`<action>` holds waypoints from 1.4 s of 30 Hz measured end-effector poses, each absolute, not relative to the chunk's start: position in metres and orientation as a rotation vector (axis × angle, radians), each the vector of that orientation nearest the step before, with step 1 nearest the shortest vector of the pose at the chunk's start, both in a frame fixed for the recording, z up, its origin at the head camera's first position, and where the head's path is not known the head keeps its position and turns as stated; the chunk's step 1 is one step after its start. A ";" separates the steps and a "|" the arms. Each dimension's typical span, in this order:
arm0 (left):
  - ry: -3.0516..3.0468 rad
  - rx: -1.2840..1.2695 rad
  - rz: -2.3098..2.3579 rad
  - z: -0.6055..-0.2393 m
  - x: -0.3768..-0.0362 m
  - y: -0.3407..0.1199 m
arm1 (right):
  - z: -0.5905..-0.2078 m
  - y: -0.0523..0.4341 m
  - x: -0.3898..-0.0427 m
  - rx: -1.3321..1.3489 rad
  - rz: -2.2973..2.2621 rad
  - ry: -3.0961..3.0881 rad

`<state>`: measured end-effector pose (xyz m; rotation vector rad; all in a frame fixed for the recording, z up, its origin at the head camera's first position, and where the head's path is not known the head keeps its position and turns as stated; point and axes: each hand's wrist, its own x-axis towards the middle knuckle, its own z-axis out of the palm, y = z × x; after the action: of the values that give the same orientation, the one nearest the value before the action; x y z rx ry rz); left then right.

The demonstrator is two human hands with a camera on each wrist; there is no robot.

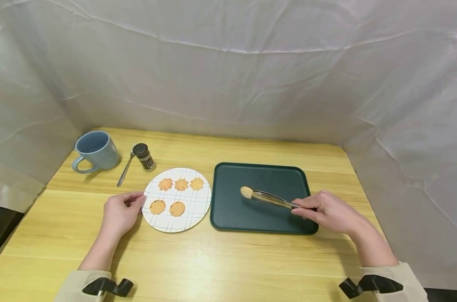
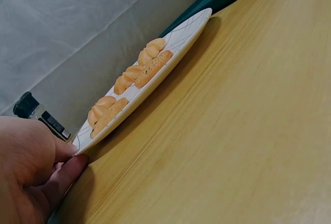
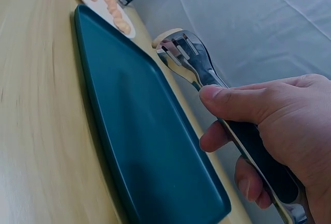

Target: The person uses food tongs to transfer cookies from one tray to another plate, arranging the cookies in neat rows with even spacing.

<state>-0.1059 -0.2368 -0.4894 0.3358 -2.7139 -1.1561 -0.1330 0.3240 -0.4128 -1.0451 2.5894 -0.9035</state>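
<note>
A white plate (image 1: 198, 205) with a grid pattern carries three ridged, flower-shaped cookies (image 1: 181, 184) and two round cookies (image 1: 177, 208) with dark specks. At its left rim, my left hand (image 1: 123, 212) pinches the edge between thumb and fingers. My right hand (image 1: 328, 209) grips metal tongs (image 3: 207, 71) with a black inset on the handle. A pale cookie (image 1: 246, 192) is clasped in the tongs' slotted tips. Beneath them lies a dark green rectangular tray (image 1: 258, 220); the tongs and cookie are raised above it.
To the left rear stand a blue mug (image 1: 100, 153) and a black-capped spice jar (image 1: 145, 157). A fork (image 1: 125, 171) lies between them, partly behind the jar. Pale cloth (image 1: 228, 84) hangs along the back and sides of the wooden table (image 1: 198, 268).
</note>
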 end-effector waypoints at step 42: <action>-2.679 0.323 -1.210 -0.489 -0.106 -0.236 | -0.428 0.222 -0.164 -1.281 -0.908 2.380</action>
<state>-0.1057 -0.2360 -0.4893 0.3234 -2.6786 -1.2099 -0.1644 0.2218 -0.4275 -1.2809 2.3804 -0.9075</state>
